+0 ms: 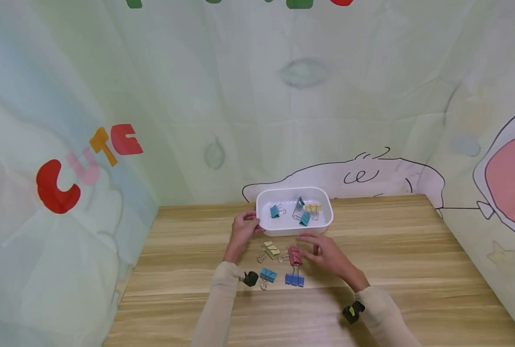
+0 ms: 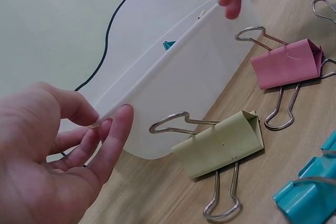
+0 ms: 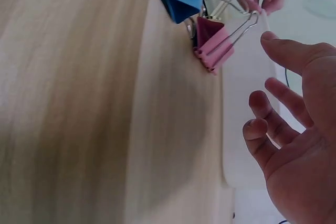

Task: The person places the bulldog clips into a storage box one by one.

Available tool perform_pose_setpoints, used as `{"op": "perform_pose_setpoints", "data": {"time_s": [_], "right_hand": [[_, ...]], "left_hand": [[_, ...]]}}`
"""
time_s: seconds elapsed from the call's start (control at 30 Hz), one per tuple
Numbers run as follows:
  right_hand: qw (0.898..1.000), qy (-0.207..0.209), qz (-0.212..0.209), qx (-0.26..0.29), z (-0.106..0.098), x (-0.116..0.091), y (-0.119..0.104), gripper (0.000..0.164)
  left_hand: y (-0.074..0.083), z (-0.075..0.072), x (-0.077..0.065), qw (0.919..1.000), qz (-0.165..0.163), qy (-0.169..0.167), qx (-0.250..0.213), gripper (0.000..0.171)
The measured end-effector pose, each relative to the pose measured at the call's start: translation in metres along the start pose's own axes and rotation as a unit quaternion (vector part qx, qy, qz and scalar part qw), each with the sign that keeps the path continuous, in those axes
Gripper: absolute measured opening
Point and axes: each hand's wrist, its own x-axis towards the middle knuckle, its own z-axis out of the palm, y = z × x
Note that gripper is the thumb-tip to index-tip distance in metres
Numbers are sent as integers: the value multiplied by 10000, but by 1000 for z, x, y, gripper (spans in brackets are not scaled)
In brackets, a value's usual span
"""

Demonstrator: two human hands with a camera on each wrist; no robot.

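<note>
A white plastic tray (image 1: 294,229) holds teal binder clips (image 1: 275,211) and a yellow binder clip (image 1: 313,208). My left hand (image 1: 243,231) pinches the tray's left rim between thumb and fingers, clearly seen in the left wrist view. Spread and holding nothing, my right hand (image 1: 326,253) hovers beside a pink binder clip (image 1: 295,256), near the tray's front wall. Left of the pink clip lies a pale yellow binder clip (image 2: 218,145). Closer to me are a teal binder clip (image 1: 268,275) and a blue binder clip (image 1: 295,280).
The wood-grain table (image 1: 391,241) extends to both sides and toward me. Directly behind the tray hangs a printed cloth backdrop (image 1: 240,144), which also closes off the left and right sides. Dark wrist devices (image 1: 353,312) sit at both sleeves.
</note>
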Motion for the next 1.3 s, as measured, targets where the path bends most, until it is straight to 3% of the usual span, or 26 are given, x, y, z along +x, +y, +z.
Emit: {"op": "perform_pose_setpoints", "data": {"time_s": [0.17, 0.37, 0.7, 1.3], "right_hand": [[9993, -285, -66, 248, 3, -5, 8, 40], [9984, -547, 48, 139, 9, -8, 13, 45], [9980, -583, 189, 164, 17, -7, 12, 52], [9979, -493, 396, 120, 23, -3, 18, 46]], "left_hand": [[-2, -1, 4, 10000, -59, -31, 24, 39], [-3, 0, 1, 10000, 29, 15, 23, 37], [-3, 1, 0, 9999, 101, 112, 40, 34], [-2, 2, -1, 9998, 149, 96, 16, 35]]}}
